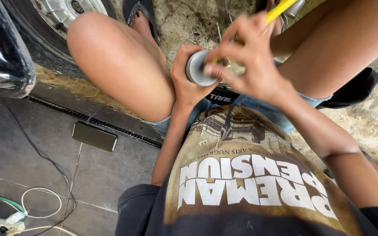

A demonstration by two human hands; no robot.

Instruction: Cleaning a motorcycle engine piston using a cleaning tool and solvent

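The left hand [188, 81] is wrapped tight around a small grey cylinder [199, 67], held above the lap between the bare knees. The right hand [250, 59] pinches a yellow-handled tool [280, 9], perhaps a screwdriver, with its tip at the cylinder's end face. The tip is hidden by fingers. If it slips off the rounded part, it could jab the left palm or a knee. A phone [94, 136] lies on the floor.

Yellow tool [281, 8] — tip hidden, handle cut off.
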